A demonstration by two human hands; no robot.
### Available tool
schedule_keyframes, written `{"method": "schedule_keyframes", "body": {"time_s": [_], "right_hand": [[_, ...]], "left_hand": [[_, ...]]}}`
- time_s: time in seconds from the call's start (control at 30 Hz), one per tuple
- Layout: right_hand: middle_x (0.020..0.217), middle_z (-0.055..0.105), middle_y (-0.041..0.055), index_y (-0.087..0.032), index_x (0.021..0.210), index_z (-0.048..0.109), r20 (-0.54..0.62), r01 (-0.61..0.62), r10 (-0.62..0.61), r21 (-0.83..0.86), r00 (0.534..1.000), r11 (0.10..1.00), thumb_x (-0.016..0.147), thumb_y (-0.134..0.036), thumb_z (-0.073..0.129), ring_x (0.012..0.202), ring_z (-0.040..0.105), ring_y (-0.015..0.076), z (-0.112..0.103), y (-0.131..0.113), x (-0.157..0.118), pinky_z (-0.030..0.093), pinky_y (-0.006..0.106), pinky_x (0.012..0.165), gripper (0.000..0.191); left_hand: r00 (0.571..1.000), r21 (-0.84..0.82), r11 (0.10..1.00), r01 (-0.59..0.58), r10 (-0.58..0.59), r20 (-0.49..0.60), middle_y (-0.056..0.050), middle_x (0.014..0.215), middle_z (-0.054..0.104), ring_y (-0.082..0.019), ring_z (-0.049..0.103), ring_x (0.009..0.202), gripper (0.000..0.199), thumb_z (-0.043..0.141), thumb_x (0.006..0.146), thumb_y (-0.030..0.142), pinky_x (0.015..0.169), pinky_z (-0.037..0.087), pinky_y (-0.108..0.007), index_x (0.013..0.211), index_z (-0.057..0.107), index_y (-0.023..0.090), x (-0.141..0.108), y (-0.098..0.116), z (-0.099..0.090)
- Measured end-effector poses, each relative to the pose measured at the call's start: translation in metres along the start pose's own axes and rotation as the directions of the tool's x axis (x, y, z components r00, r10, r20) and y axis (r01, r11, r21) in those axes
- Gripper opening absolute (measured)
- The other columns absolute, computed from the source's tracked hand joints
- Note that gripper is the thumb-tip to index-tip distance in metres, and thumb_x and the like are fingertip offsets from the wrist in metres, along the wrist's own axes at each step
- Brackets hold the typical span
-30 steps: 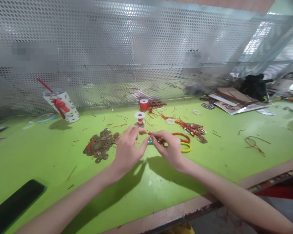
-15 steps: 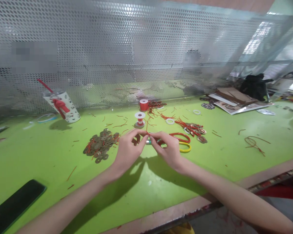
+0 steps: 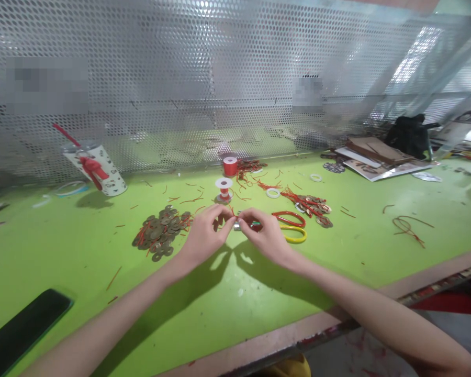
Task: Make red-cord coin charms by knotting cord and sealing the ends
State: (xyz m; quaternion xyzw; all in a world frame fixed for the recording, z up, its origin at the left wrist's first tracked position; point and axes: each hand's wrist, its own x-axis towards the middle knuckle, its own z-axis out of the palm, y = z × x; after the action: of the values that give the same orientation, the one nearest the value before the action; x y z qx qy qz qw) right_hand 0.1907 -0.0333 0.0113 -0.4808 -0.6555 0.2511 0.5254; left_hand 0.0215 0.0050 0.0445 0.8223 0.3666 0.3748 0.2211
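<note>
My left hand (image 3: 208,230) and my right hand (image 3: 265,233) meet fingertip to fingertip above the green table. Both are closed in a pinch on a thin red cord (image 3: 233,210), whose short end sticks up between them; most of it is hidden by the fingers. Under and beside my right hand lie scissors with one red and one yellow handle loop (image 3: 296,234), their blades partly covered. A pile of bronze-coloured holed coins (image 3: 163,230), some with red cord, lies left of my left hand. Just beyond the hands stands a white spool with red thread (image 3: 224,190).
Behind are a fuller red spool (image 3: 230,166) and a bundle of corded coins (image 3: 310,203). White rings (image 3: 273,193) and cord scraps lie about. A tumbler with a straw (image 3: 98,170) stands left, a black phone-like slab (image 3: 27,330) nearer. A perforated metal screen (image 3: 172,94) bounds the back.
The fingertips have drawn closer together, and the long cord end that rose toward the spools now shows only as a short tip. The view has shifted slightly.
</note>
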Motion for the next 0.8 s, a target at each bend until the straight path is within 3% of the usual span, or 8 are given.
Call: {"method": "schedule_keyframes", "body": {"time_s": [0.13,0.27,0.43,0.53,0.6,0.67,0.8], "right_hand": [[0.083,0.073,0.0034,-0.018,0.092,0.068,0.027,-0.070,0.068,0.098,0.997,0.993,0.092,-0.025,0.062,0.072,0.066,0.0155,0.001,0.003,0.002,0.052,0.028,0.065,0.009],[0.082,0.071,0.0028,-0.018,0.091,0.067,0.061,-0.088,0.079,0.165,0.995,0.982,0.092,-0.029,0.062,0.070,0.064,0.0147,0.000,0.006,0.003,0.051,0.027,0.063,0.012],[0.078,0.067,0.0006,-0.019,0.090,0.066,0.142,-0.096,0.069,0.196,0.987,0.976,0.094,-0.035,0.061,0.067,0.058,0.0135,-0.003,0.005,0.006,0.047,0.025,0.058,0.017],[0.076,0.064,-0.0003,-0.019,0.089,0.066,0.165,-0.109,0.075,0.204,0.983,0.973,0.095,-0.035,0.061,0.066,0.056,0.0132,-0.005,0.004,0.007,0.044,0.025,0.057,0.018],[0.076,0.063,-0.0005,-0.019,0.091,0.065,0.174,-0.120,0.083,0.212,0.981,0.970,0.095,-0.036,0.060,0.065,0.055,0.0130,-0.005,0.004,0.007,0.043,0.025,0.056,0.018],[0.076,0.062,-0.0007,-0.019,0.092,0.065,0.188,-0.129,0.090,0.206,0.978,0.970,0.096,-0.036,0.059,0.065,0.053,0.0127,-0.006,0.004,0.006,0.042,0.024,0.056,0.018],[0.075,0.061,-0.0009,-0.019,0.092,0.065,0.197,-0.140,0.102,0.192,0.975,0.971,0.096,-0.037,0.059,0.065,0.052,0.0128,-0.005,0.003,0.006,0.040,0.024,0.056,0.020]], "left_hand": [[0.999,-0.091,0.995,0.042,-0.039,0.033,-0.003,0.079,0.071,-0.018,0.061,0.070,0.010,0.060,0.088,0.022,0.068,0.050,-0.032,0.081,0.066,0.019,0.003,0.000,-0.002],[0.997,-0.095,0.993,0.068,-0.065,0.029,-0.002,0.075,0.071,-0.017,0.062,0.067,0.008,0.062,0.083,0.018,0.065,0.050,-0.030,0.076,0.065,0.020,0.004,0.003,-0.006],[0.997,-0.052,0.998,0.041,-0.037,0.070,-0.002,0.075,0.072,-0.018,0.064,0.069,0.009,0.062,0.086,0.019,0.063,0.049,-0.030,0.078,0.067,0.020,0.005,0.002,-0.009],[0.992,0.053,0.990,-0.128,0.127,0.027,-0.004,0.083,0.072,-0.020,0.066,0.078,0.006,0.062,0.089,0.020,0.072,0.052,-0.034,0.085,0.066,0.020,0.005,-0.006,-0.010],[0.954,0.154,0.941,-0.300,0.298,0.033,-0.007,0.089,0.071,-0.022,0.066,0.087,0.006,0.060,0.093,0.020,0.080,0.053,-0.038,0.090,0.065,0.019,0.005,-0.011,-0.011],[0.896,0.228,0.866,-0.445,0.432,0.104,-0.009,0.094,0.070,-0.023,0.065,0.091,0.011,0.054,0.097,0.018,0.083,0.053,-0.039,0.095,0.064,0.018,0.005,-0.015,-0.012],[0.830,0.239,0.796,-0.557,0.520,0.204,-0.009,0.096,0.071,-0.023,0.065,0.094,0.017,0.047,0.101,0.014,0.085,0.054,-0.039,0.102,0.064,0.017,0.006,-0.017,-0.016]]}}
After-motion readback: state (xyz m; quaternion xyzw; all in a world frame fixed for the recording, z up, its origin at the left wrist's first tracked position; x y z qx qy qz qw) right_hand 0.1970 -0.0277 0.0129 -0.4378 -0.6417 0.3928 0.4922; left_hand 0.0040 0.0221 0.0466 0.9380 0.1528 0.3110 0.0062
